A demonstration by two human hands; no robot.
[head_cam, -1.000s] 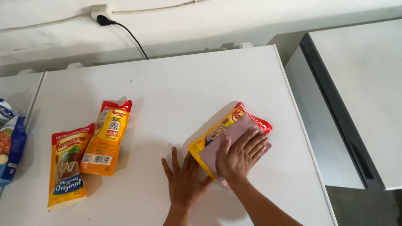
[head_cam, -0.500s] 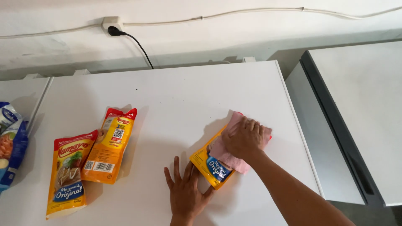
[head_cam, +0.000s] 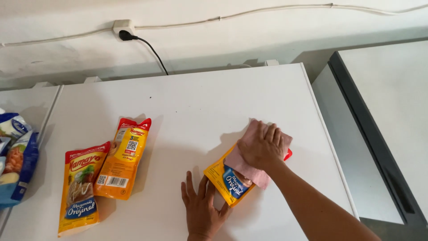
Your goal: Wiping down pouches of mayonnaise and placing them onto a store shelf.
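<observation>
A yellow plastic sauce pouch with a red top edge and a blue label panel (head_cam: 229, 178) lies flat and slanted on the white surface (head_cam: 196, 102), right of centre. The right hand (head_cam: 261, 146) presses a pink folded cloth (head_cam: 249, 172) onto the pouch, fingers spread and flat, gripping nothing. The left hand (head_cam: 203, 209) rests palm-down just beside the pouch's lower corner, fingers splayed, fingertips touching its edge.

The pouch looks soft, pliable and fairly light, its glossy film likely slippery (the contents would shift under pressure); the stiffer sealed edges or corners seem the safest hold.

Well left of that pouch lie two similar packs, overlapping: a yellow pouch with a red top and a square code patch (head_cam: 122, 158), and a longer yellow pouch with a red band and blue lower label (head_cam: 80, 187). Farther left, at the frame edge, sits a blue printed bag (head_cam: 18, 160).
</observation>
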